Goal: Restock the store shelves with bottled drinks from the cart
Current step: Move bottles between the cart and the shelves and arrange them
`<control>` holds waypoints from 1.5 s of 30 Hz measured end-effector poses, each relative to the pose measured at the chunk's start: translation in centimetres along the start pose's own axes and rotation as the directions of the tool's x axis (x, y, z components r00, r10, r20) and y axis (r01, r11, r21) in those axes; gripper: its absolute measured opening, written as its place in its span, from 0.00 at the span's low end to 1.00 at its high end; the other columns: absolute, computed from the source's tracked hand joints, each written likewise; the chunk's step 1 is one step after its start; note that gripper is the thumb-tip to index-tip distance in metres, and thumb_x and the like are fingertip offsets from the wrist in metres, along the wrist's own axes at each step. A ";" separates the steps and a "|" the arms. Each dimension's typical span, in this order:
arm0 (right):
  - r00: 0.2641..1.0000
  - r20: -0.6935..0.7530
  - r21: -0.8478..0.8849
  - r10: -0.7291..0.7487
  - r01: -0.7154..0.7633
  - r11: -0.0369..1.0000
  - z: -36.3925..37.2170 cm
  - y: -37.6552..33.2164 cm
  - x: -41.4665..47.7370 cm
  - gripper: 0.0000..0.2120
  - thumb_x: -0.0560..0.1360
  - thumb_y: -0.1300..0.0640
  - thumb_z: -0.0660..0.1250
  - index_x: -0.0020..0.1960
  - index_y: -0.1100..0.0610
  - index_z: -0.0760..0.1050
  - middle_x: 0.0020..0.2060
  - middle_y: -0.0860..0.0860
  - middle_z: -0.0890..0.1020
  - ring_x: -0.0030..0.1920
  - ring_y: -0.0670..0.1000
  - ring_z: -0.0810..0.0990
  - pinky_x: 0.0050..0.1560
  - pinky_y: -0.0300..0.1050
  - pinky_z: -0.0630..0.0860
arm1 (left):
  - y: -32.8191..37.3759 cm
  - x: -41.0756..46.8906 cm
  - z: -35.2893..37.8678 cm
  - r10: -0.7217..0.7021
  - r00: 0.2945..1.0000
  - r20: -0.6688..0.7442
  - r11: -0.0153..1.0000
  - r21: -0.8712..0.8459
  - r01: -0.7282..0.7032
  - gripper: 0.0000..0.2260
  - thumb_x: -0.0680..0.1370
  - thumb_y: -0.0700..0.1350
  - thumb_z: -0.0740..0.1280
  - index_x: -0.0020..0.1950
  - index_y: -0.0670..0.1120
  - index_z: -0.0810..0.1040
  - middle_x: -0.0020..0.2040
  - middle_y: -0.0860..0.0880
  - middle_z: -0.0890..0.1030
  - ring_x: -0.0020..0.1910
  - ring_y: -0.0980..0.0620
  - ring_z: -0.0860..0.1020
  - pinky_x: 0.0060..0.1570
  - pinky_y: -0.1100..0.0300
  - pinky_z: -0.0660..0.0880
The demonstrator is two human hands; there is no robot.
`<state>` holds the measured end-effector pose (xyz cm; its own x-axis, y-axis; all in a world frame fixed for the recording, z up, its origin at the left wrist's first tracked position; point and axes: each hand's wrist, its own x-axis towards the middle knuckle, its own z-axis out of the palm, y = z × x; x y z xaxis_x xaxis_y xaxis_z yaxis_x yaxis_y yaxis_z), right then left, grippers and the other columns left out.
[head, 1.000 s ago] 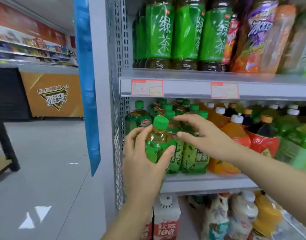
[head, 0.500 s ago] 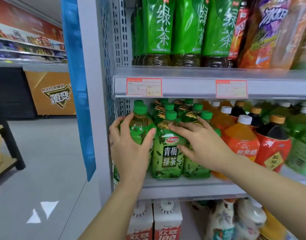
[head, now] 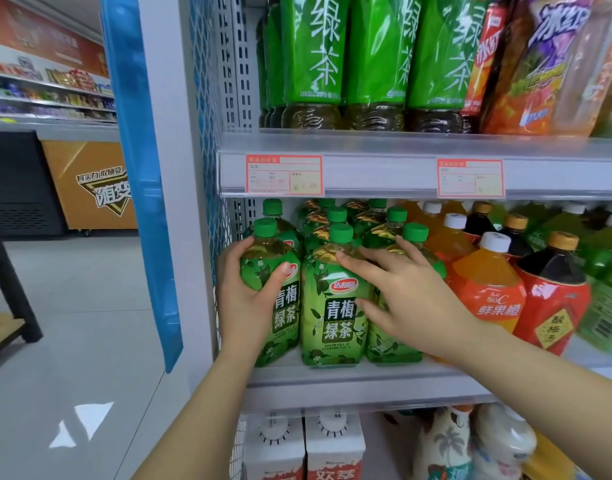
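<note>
Head view: nearest, at six o'clock, two bare forearms rise toward the grey metal middle shelf (head: 349,382), whose front lip is bare. Below that lip stand white cartons with round caps (head: 334,445).

The left hand (head: 249,299) is clamped round a green-capped plastic bottle of green plum tea (head: 268,265), with the thumb across the label. This bottle stands upright at the shelf's left end, by the front edge. The perforated grey side panel (head: 207,168) is just beside it at nine o'clock, which leaves little room there.

The right hand (head: 412,306) is apart from the left, its fingers stretched and spread. Its forefinger lies on the shoulder of a second green tea bottle (head: 332,313), and the rest of the hand covers a third green tea bottle (head: 391,341) at that one's three o'clock. The three bottles stand side by side in the front row, and more green caps crowd behind them.

Further toward three o'clock, a white-capped orange juice bottle (head: 488,289) and a red-labelled dark drink bottle (head: 554,306) close that side.

At twelve o'clock a clear price rail (head: 384,174) carrying red-bordered price tags (head: 284,174) hangs just above the caps. Tall green-labelled tea bottles (head: 315,57) stand on the shelf above it.

At nine o'clock, past a blue padded strip (head: 142,168), there is open grey floor (head: 72,323). A black-framed wooden rack (head: 6,306) stands at the left edge, and an orange chest freezer (head: 90,181) stands far back.
</note>
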<state>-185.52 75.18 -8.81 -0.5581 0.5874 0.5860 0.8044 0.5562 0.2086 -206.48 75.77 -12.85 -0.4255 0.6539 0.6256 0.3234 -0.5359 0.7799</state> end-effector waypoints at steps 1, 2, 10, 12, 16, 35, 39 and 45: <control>1.000 -0.002 -0.004 0.001 -0.001 1.000 0.1 0.0 0.0 0.31 0.69 0.49 0.71 0.70 0.49 0.66 0.57 0.57 0.80 0.55 0.57 0.80 0.68 0.62 0.60 | -0.2 0.0 -0.1 0.002 1.000 0.004 1.000 0.004 -0.002 0.22 0.72 0.45 0.72 0.63 0.54 0.69 0.57 0.60 0.72 0.56 0.72 0.69 0.55 0.80 0.63; 1.000 -0.003 -0.008 0.001 -0.001 1.000 0.2 0.0 -0.1 0.31 0.69 0.49 0.71 0.70 0.49 0.66 0.58 0.58 0.80 0.55 0.57 0.80 0.69 0.62 0.60 | -0.4 0.1 -0.1 0.004 1.000 0.006 1.000 0.009 -0.004 0.21 0.73 0.44 0.71 0.63 0.54 0.70 0.58 0.58 0.72 0.56 0.71 0.69 0.55 0.80 0.63; 0.999 -0.035 -0.048 0.022 -0.024 0.999 1.0 -0.5 -0.6 0.34 0.67 0.51 0.72 0.70 0.51 0.65 0.59 0.60 0.78 0.55 0.58 0.79 0.69 0.62 0.59 | -0.6 -1.2 0.5 0.085 0.996 -0.035 0.974 0.214 -0.075 0.25 0.79 0.51 0.61 0.75 0.52 0.58 0.76 0.50 0.56 0.72 0.61 0.51 0.70 0.68 0.50; 1.000 -0.011 -0.055 0.026 -0.026 0.998 0.9 -0.8 -0.9 0.35 0.67 0.51 0.73 0.71 0.53 0.64 0.61 0.61 0.76 0.60 0.59 0.77 0.69 0.62 0.57 | -0.4 -3.0 0.9 0.180 0.982 -0.047 0.937 0.311 -0.157 0.23 0.81 0.49 0.58 0.75 0.53 0.57 0.76 0.50 0.55 0.74 0.55 0.50 0.72 0.54 0.50; 1.000 0.021 -0.033 -0.019 0.020 0.999 -1.1 -0.6 -3.2 0.29 0.69 0.50 0.70 0.69 0.53 0.68 0.67 0.58 0.72 0.68 0.58 0.70 0.70 0.58 0.53 | 1.1 -8.0 2.4 0.394 0.918 0.051 0.878 0.274 -0.392 0.17 0.77 0.43 0.59 0.66 0.51 0.68 0.69 0.49 0.66 0.72 0.48 0.62 0.72 0.40 0.53; 0.431 0.458 -0.446 0.777 -0.645 0.621 -17.2 12.1 -34.5 0.17 0.76 0.47 0.63 0.64 0.46 0.73 0.58 0.45 0.79 0.59 0.51 0.75 0.63 0.44 0.67 | 9.3 -28.5 24.0 0.370 0.325 0.870 0.913 -0.276 -0.301 0.10 0.78 0.48 0.60 0.58 0.54 0.75 0.43 0.60 0.77 0.44 0.59 0.71 0.49 0.59 0.68; 0.249 0.460 -0.456 0.852 -0.757 0.468 -17.4 13.3 -38.5 0.17 0.77 0.47 0.61 0.65 0.46 0.71 0.61 0.45 0.77 0.62 0.50 0.73 0.65 0.43 0.64 | 10.1 -29.8 25.2 0.291 0.266 0.919 0.933 -0.211 -0.291 0.13 0.76 0.47 0.58 0.57 0.50 0.78 0.31 0.54 0.79 0.34 0.55 0.74 0.40 0.63 0.63; -0.108 0.556 -0.660 0.824 -0.660 0.359 -22.6 10.7 -43.4 0.19 0.77 0.44 0.58 0.67 0.46 0.68 0.63 0.47 0.75 0.65 0.53 0.70 0.70 0.49 0.55 | 11.7 -29.2 25.8 0.192 0.129 0.973 0.914 -0.129 -0.384 0.17 0.76 0.49 0.54 0.54 0.48 0.80 0.27 0.50 0.80 0.30 0.45 0.79 0.47 0.53 0.75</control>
<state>-148.05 42.38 -14.34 0.6101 0.7220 -0.3264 0.7914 -0.5760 0.2050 -168.48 64.19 -21.57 0.8294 0.5015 0.2462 0.3498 -0.8098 0.4710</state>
